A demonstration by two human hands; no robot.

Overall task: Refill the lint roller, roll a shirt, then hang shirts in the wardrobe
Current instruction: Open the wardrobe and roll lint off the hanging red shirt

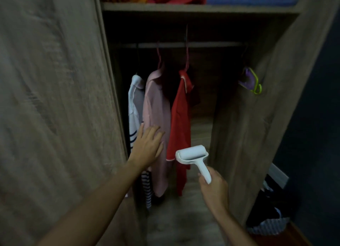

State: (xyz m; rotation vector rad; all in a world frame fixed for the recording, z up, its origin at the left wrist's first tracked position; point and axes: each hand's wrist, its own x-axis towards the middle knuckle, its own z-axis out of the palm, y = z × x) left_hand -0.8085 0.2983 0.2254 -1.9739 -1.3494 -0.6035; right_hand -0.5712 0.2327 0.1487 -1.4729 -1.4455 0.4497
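An open wooden wardrobe (239, 135) fills the view. From its rail (211, 44) hang a white striped shirt (134, 106), a pink shirt (158, 106) and a red shirt (179, 117). My left hand (147, 146) is spread flat, fingers apart, against the lower part of the pink shirt. My right hand (214, 188) grips the handle of a white lint roller (192, 153), whose roll sits just below and in front of the red shirt's hem.
A purple and green hanger item (250, 80) hangs at the right end of the rail. Folded orange, red and blue clothes lie on the top shelf (184, 7). The wardrobe door (55, 117) stands at the left. A pile of dark clothes (268, 209) lies on the floor at the right.
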